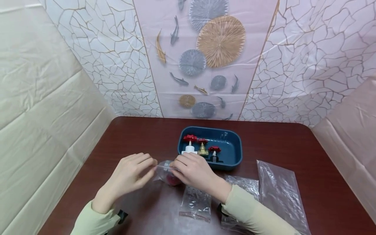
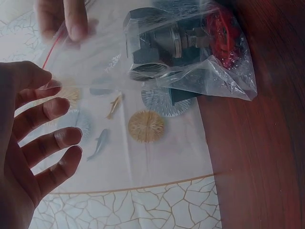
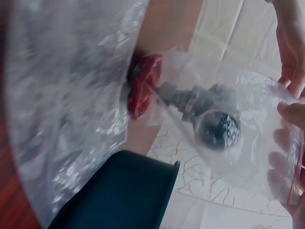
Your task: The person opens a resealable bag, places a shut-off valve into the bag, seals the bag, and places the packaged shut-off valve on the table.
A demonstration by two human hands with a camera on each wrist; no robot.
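The left hand (image 1: 132,171) and right hand (image 1: 194,171) pinch a clear zip bag (image 1: 162,172) by its mouth over the bench (image 1: 141,135), apparently so the red-handled valve (image 2: 167,42) sits low inside.

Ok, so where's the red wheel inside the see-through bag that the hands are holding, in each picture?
Head: the red wheel is in the lower half, slightly left of centre.
Left wrist: red wheel, upper right.
Right wrist: red wheel, upper half, just left of centre.
Shared landmark: the blue tub.
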